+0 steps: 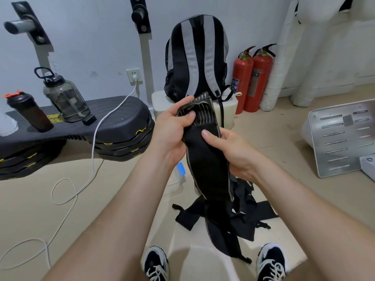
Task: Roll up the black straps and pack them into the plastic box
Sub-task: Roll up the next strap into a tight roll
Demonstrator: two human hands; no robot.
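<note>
I hold a wide black strap (pixel 209 171) with grey edging upright in front of me. My left hand (pixel 172 128) grips its ribbed top end, thumb pressed on the front. My right hand (pixel 229 151) grips the strap just below, thumb across its black face. The strap's lower end hangs down to the floor near my shoes. More black straps (pixel 245 211) lie in a loose pile on the floor under my right wrist. The clear plastic box (pixel 176 183) with a blue latch shows partly behind my left forearm and the strap.
A black and grey backpack (pixel 196 57) stands on a white block ahead. Two red fire extinguishers (pixel 251 78) stand at the wall. A black stepper stack (pixel 113 134) with bottles sits left, a white cable (pixel 67 199) trails over the floor, and a white metal panel (pixel 343 138) leans at right.
</note>
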